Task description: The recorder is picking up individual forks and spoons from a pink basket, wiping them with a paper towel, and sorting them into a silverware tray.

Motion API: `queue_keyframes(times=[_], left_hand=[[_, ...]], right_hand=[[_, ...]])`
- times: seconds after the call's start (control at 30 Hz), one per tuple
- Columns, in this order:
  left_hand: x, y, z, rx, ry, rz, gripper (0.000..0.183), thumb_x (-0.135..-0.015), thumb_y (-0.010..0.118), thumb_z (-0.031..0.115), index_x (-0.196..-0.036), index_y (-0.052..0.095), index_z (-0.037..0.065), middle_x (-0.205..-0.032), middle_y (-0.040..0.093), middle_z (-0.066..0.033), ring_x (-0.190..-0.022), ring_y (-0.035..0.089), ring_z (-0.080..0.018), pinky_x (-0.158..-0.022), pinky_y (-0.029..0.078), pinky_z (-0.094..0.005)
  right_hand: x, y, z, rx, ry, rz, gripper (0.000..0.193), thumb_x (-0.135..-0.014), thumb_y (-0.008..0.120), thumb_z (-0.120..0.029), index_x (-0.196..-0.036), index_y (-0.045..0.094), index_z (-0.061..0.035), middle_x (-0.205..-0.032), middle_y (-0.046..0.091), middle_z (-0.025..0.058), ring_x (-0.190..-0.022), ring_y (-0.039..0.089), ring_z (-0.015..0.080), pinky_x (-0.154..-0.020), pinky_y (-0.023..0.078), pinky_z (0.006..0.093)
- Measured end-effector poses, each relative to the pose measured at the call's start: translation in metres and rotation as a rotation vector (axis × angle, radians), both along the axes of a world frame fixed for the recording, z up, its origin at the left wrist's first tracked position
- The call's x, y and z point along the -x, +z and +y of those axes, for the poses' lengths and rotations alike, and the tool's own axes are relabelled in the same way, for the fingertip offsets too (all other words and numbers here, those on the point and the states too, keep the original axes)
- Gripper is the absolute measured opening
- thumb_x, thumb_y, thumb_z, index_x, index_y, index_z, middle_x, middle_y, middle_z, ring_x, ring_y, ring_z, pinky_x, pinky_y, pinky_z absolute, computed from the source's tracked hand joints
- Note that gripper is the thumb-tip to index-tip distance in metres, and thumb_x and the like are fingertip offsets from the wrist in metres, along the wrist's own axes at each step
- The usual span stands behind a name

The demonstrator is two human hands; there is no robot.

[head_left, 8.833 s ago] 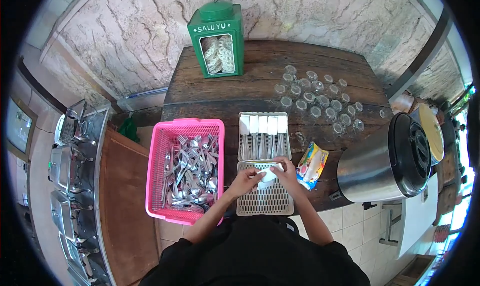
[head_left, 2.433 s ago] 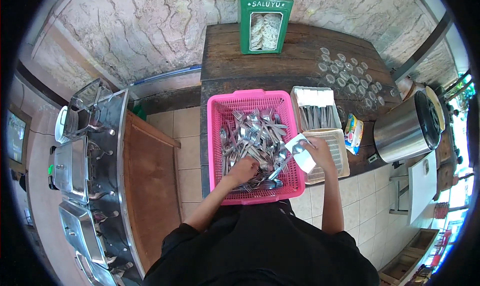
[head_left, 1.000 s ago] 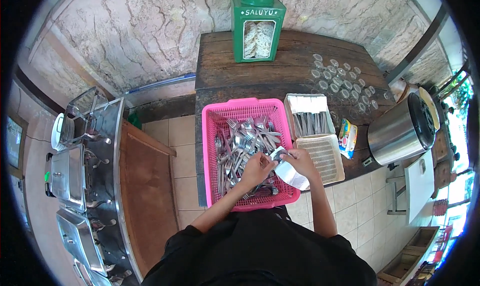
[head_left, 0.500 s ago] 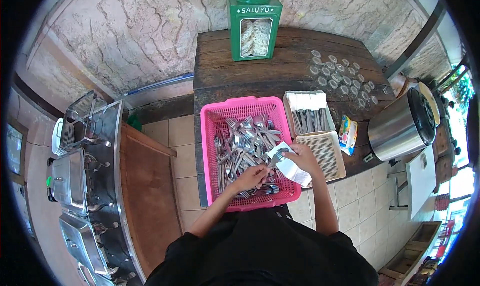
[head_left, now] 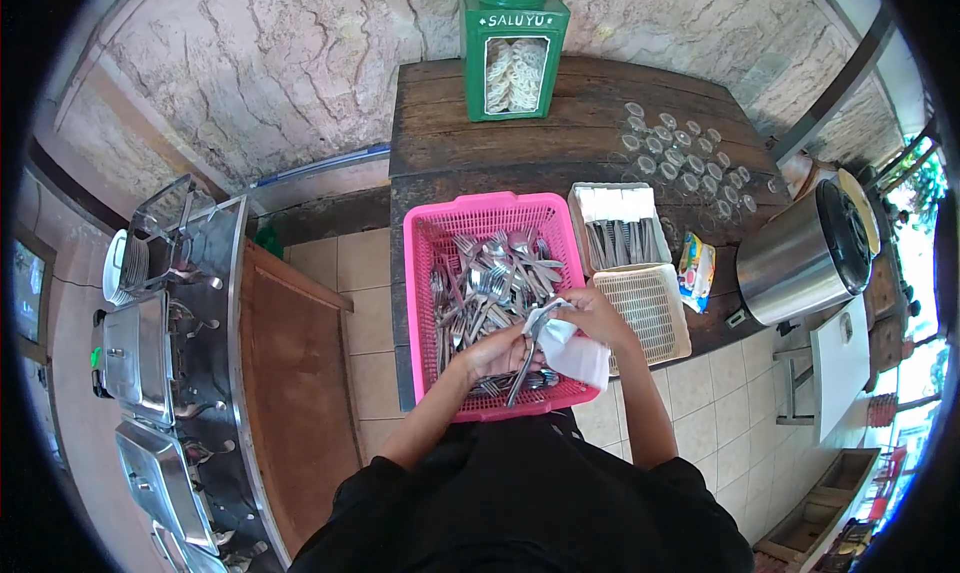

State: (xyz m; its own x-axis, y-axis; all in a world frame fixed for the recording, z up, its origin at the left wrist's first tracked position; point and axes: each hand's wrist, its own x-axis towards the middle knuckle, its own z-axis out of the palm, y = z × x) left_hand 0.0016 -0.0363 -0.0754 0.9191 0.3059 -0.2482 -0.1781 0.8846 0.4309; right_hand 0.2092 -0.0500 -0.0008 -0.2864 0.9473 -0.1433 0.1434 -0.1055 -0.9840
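A white cloth or paper napkin [head_left: 575, 353] hangs from my right hand [head_left: 592, 318], which is closed on it over the right side of a pink plastic basket [head_left: 412, 293]. The napkin is wrapped round one end of a metal fork [head_left: 519, 381], whose handle slants down toward me. My left hand [head_left: 495, 353] is turned palm up, its fingers loosely curled at the fork's handle. Beneath both hands lies a jumbled heap of forks and spoons [head_left: 490, 288] in the basket. The fork's tines are hidden by the napkin and my right fingers.
Beside the basket stand a tray [head_left: 628, 241] of cutlery and white napkins, a beige woven basket [head_left: 640, 313] and a colourful packet [head_left: 696, 273]. Upturned glasses [head_left: 690, 181], a green tin [head_left: 513, 73] and a steel pot [head_left: 795, 253] stand farther off. Chafing dishes [head_left: 140, 358] line the left counter.
The fork has turned so its handle now points down toward me. My right hand and the napkin have shifted slightly left and closed round its end; my left fingers have loosened.
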Motion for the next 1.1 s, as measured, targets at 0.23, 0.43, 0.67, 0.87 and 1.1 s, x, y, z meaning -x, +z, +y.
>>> queue_keyframes(times=[0.23, 0.43, 0.67, 0.87, 1.1], left_hand=[[-0.004, 0.04, -0.007, 0.056, 0.18, 0.193, 0.033, -0.091, 0.04, 0.038, -0.104, 0.051, 0.01, -0.081, 0.058, -0.0013, -0.067, 0.055, -0.0093, -0.063, 0.047, -0.023], [0.004, 0.047, -0.003, -0.117, 0.224, 0.389, 0.031, -0.085, 0.055, 0.034, -0.1, 0.054, 0.007, -0.069, 0.055, 0.0016, -0.056, 0.048, -0.0055, -0.049, 0.039, -0.0177], [0.01, 0.052, -0.001, -0.557, 0.286, 0.582, 0.028, -0.078, 0.066, 0.024, -0.092, 0.058, 0.002, -0.077, 0.059, 0.0005, -0.057, 0.051, -0.0043, -0.05, 0.041, -0.018], [-0.001, 0.058, -0.009, -1.131, 0.404, 0.823, 0.024, -0.075, 0.067, 0.02, -0.088, 0.058, 0.003, -0.069, 0.057, -0.0072, -0.056, 0.056, -0.0125, -0.049, 0.044, -0.0272], [-0.01, 0.065, -0.019, -1.882, 0.426, 0.98, 0.013, -0.071, 0.062, 0.015, -0.079, 0.055, 0.007, -0.079, 0.052, -0.009, -0.067, 0.06, -0.0243, -0.053, 0.048, -0.0347]], right_hand=[[0.014, 0.004, 0.001, -0.009, -0.063, 0.296, 0.033, -0.077, 0.065, -0.008, -0.107, 0.053, -0.0002, -0.089, 0.061, 0.0044, -0.084, 0.056, 0.0104, -0.075, 0.044, 0.0234], [0.011, -0.001, -0.009, 0.308, 0.072, -0.044, 0.045, -0.07, 0.072, -0.021, -0.106, 0.055, -0.0017, -0.092, 0.062, 0.0061, -0.085, 0.057, 0.0138, -0.077, 0.044, 0.0271], [0.012, 0.024, -0.008, 0.399, 0.088, -0.238, 0.048, -0.064, 0.076, -0.027, -0.101, 0.059, -0.0016, -0.088, 0.063, 0.008, -0.078, 0.06, 0.0158, -0.069, 0.046, 0.0281], [0.002, -0.014, -0.008, 0.417, 0.109, -0.233, 0.04, -0.063, 0.077, -0.021, -0.095, 0.062, -0.003, -0.082, 0.064, 0.0061, -0.074, 0.06, 0.0144, -0.067, 0.046, 0.0276], [0.003, -0.017, -0.006, 0.406, 0.061, -0.259, 0.039, -0.062, 0.077, -0.016, -0.095, 0.062, -0.0028, -0.082, 0.064, 0.0047, -0.074, 0.06, 0.0133, -0.068, 0.046, 0.0271]])
